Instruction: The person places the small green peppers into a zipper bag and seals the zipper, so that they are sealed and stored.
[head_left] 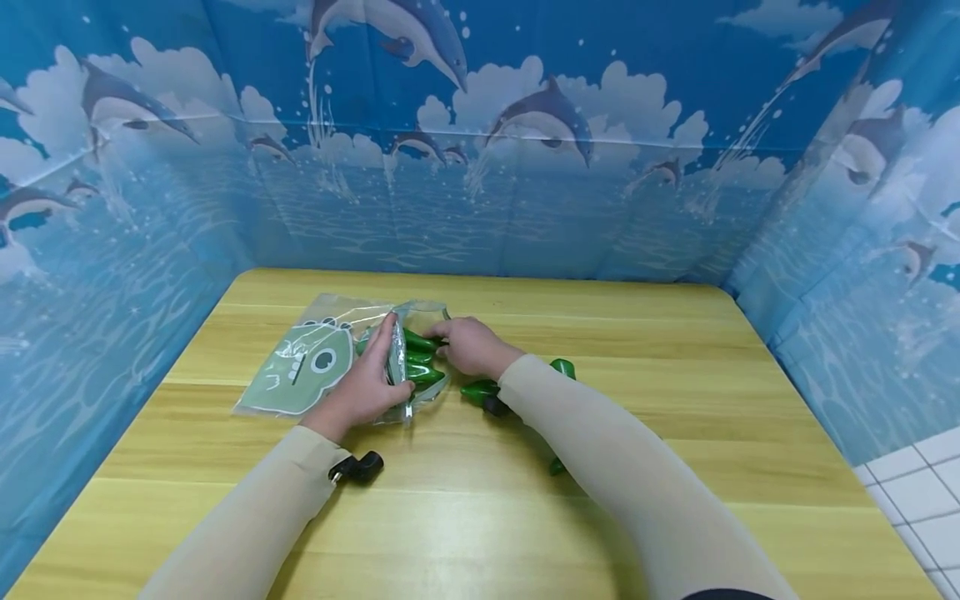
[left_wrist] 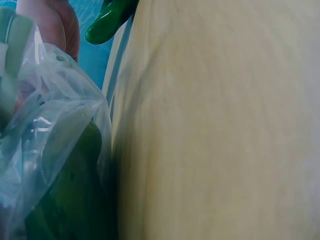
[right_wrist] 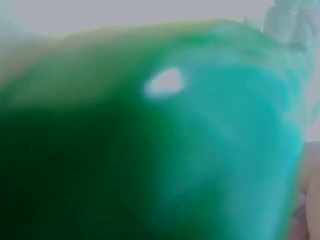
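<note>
A clear plastic bag (head_left: 322, 304) printed with a green cartoon monster lies at the left of the table, its mouth facing right. Several glossy green peppers (head_left: 425, 374) are inside near the mouth. My left hand (head_left: 362, 387) grips the bag beside its opening, thumb toward me and fingers over the far part. At the mouth, my right hand (head_left: 472, 346) has its curled fingers on the end of one pepper. Another green pepper (head_left: 477, 391) lies under the right wrist; a blurred green pepper (right_wrist: 215, 125) fills most of the right wrist view.
Beyond the right forearm, a green pepper (head_left: 562, 367) rests on the wooden table (head_left: 420, 533). One more green pepper (head_left: 557, 467) is mostly hidden under that sleeve. A dolphin-print curtain (head_left: 480, 208) surrounds the table's back and sides.
</note>
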